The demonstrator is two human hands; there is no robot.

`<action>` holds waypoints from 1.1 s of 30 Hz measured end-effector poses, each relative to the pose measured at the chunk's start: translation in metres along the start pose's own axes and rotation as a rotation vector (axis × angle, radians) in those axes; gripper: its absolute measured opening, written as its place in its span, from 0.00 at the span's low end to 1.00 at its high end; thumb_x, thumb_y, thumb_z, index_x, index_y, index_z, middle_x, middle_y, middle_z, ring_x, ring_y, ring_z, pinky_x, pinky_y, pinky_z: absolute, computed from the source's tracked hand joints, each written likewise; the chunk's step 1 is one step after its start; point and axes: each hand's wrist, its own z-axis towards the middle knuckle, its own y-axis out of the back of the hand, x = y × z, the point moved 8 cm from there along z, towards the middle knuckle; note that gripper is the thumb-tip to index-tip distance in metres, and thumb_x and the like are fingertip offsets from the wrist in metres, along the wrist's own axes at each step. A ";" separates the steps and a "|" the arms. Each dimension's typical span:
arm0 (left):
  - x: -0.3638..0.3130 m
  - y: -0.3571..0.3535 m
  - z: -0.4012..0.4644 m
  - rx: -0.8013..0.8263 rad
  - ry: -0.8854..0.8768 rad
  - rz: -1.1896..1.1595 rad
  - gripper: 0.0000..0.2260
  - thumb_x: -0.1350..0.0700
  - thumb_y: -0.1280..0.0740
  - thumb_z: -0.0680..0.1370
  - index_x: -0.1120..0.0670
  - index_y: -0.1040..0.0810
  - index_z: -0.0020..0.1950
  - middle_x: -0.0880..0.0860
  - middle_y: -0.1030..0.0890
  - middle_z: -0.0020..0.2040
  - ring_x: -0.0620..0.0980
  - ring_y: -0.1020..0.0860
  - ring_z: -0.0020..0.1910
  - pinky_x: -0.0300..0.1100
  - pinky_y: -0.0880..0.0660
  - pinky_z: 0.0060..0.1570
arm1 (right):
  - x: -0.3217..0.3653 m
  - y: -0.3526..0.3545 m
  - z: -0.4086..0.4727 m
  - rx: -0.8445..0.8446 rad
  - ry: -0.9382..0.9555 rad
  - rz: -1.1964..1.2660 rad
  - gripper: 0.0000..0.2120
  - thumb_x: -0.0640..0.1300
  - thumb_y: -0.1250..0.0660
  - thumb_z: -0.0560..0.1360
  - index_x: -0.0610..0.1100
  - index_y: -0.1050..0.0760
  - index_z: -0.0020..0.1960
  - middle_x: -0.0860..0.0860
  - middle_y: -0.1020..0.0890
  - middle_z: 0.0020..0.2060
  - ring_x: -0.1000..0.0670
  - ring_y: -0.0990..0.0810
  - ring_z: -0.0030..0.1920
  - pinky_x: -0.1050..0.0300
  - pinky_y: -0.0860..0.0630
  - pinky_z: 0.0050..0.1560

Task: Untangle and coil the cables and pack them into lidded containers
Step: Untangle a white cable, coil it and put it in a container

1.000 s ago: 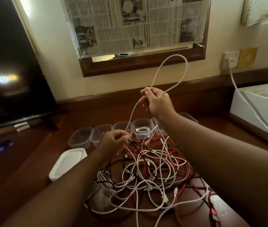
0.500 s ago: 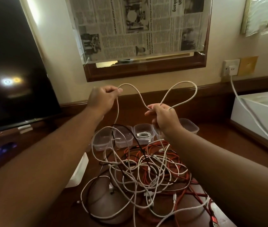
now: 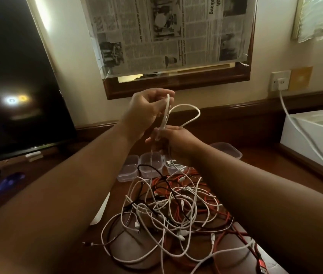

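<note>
While the left hand [image 3: 145, 111] pinches a white cable [image 3: 184, 113] and the right hand [image 3: 174, 139] grips its loops just below, the cable tangle [image 3: 168, 210] (containers [image 3: 148, 165] behind) trails underneath; lay even loops, easing slack free gently.

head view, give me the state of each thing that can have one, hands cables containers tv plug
left hand: raised, pinching the white cable
right hand: gripping the same white cable lower down
white cable: looped between the hands, trailing into the pile
cable pile: tangled on the desk
clear containers: open, lids off
television: off, dark screen
wall plug: plugged into the socket
</note>
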 end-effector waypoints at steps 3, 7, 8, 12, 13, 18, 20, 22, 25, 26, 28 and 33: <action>0.035 0.014 -0.014 -0.097 0.078 -0.076 0.10 0.59 0.34 0.80 0.52 0.21 0.61 0.52 0.19 0.47 0.46 0.20 0.44 0.38 0.22 0.45 | 0.009 0.016 0.000 -0.158 0.061 0.070 0.14 0.45 0.43 0.83 0.36 0.24 0.55 0.41 0.18 0.46 0.49 0.21 0.39 0.55 0.25 0.42; 0.099 0.003 -0.054 0.046 0.340 -0.100 0.09 0.57 0.34 0.79 0.56 0.21 0.58 0.53 0.18 0.43 0.45 0.20 0.38 0.34 0.24 0.34 | 0.019 0.033 -0.002 -0.247 0.143 0.122 0.13 0.46 0.45 0.84 0.41 0.26 0.47 0.41 0.17 0.45 0.47 0.22 0.41 0.50 0.24 0.49; 0.111 0.001 -0.062 0.089 0.371 -0.112 0.09 0.56 0.33 0.78 0.57 0.20 0.57 0.53 0.17 0.43 0.45 0.19 0.38 0.35 0.23 0.36 | 0.021 0.035 -0.003 -0.242 0.162 0.168 0.13 0.45 0.46 0.84 0.41 0.27 0.47 0.43 0.16 0.43 0.48 0.22 0.40 0.51 0.24 0.47; 0.132 -0.003 -0.074 0.225 0.348 0.143 0.05 0.55 0.30 0.77 0.54 0.17 0.50 0.50 0.15 0.42 0.45 0.18 0.41 0.37 0.22 0.40 | 0.030 0.034 -0.007 -0.205 0.250 0.306 0.13 0.45 0.47 0.85 0.39 0.28 0.51 0.44 0.16 0.40 0.48 0.21 0.39 0.55 0.24 0.44; 0.132 -0.007 -0.075 0.268 0.331 0.209 0.04 0.54 0.29 0.77 0.54 0.17 0.48 0.49 0.15 0.40 0.43 0.19 0.38 0.36 0.23 0.39 | 0.034 0.033 -0.007 -0.196 0.274 0.347 0.12 0.45 0.47 0.85 0.39 0.28 0.51 0.44 0.16 0.40 0.48 0.20 0.39 0.55 0.23 0.44; 0.127 -0.006 -0.069 0.340 0.248 0.455 0.12 0.50 0.34 0.81 0.51 0.17 0.41 0.49 0.19 0.33 0.46 0.23 0.33 0.42 0.25 0.38 | 0.044 0.040 -0.008 -0.218 0.370 0.488 0.11 0.44 0.47 0.85 0.41 0.30 0.50 0.43 0.16 0.40 0.49 0.20 0.38 0.57 0.23 0.40; 0.118 0.004 -0.060 0.247 0.205 0.500 0.14 0.51 0.36 0.82 0.52 0.18 0.39 0.50 0.21 0.31 0.47 0.25 0.31 0.43 0.28 0.37 | 0.039 0.048 -0.009 -0.307 0.342 0.416 0.11 0.45 0.46 0.84 0.42 0.29 0.49 0.44 0.17 0.38 0.50 0.22 0.34 0.58 0.26 0.35; 0.108 0.017 -0.050 0.079 0.178 0.460 0.16 0.50 0.38 0.83 0.53 0.21 0.37 0.51 0.25 0.30 0.48 0.28 0.29 0.44 0.31 0.36 | 0.033 0.054 -0.012 -0.418 0.286 0.236 0.11 0.46 0.44 0.84 0.43 0.27 0.47 0.41 0.16 0.41 0.52 0.26 0.29 0.61 0.31 0.28; 0.099 0.030 -0.041 -0.092 0.186 0.370 0.18 0.47 0.43 0.84 0.52 0.25 0.38 0.52 0.27 0.30 0.49 0.30 0.30 0.47 0.32 0.36 | 0.034 0.056 -0.019 -0.509 0.209 -0.056 0.14 0.48 0.43 0.84 0.44 0.23 0.47 0.41 0.19 0.39 0.55 0.26 0.26 0.64 0.33 0.23; 0.098 0.031 -0.039 -0.121 0.203 0.347 0.18 0.47 0.44 0.84 0.53 0.26 0.39 0.52 0.26 0.32 0.49 0.30 0.30 0.47 0.32 0.36 | 0.034 0.054 -0.021 -0.513 0.186 -0.118 0.14 0.48 0.44 0.84 0.44 0.22 0.49 0.43 0.21 0.36 0.57 0.26 0.24 0.65 0.33 0.22; 0.096 0.034 -0.035 -0.177 0.251 0.252 0.18 0.47 0.47 0.85 0.54 0.28 0.40 0.52 0.25 0.31 0.48 0.30 0.27 0.45 0.32 0.35 | 0.033 0.046 -0.024 -0.466 0.127 -0.195 0.15 0.49 0.44 0.84 0.43 0.21 0.53 0.46 0.22 0.34 0.59 0.27 0.22 0.66 0.32 0.22; 0.092 0.036 -0.035 -0.351 0.404 -0.121 0.16 0.48 0.45 0.85 0.55 0.29 0.43 0.51 0.29 0.28 0.43 0.34 0.19 0.35 0.36 0.22 | 0.014 0.013 -0.018 -0.152 0.024 -0.558 0.09 0.43 0.39 0.82 0.44 0.20 0.50 0.47 0.18 0.45 0.52 0.21 0.39 0.64 0.25 0.33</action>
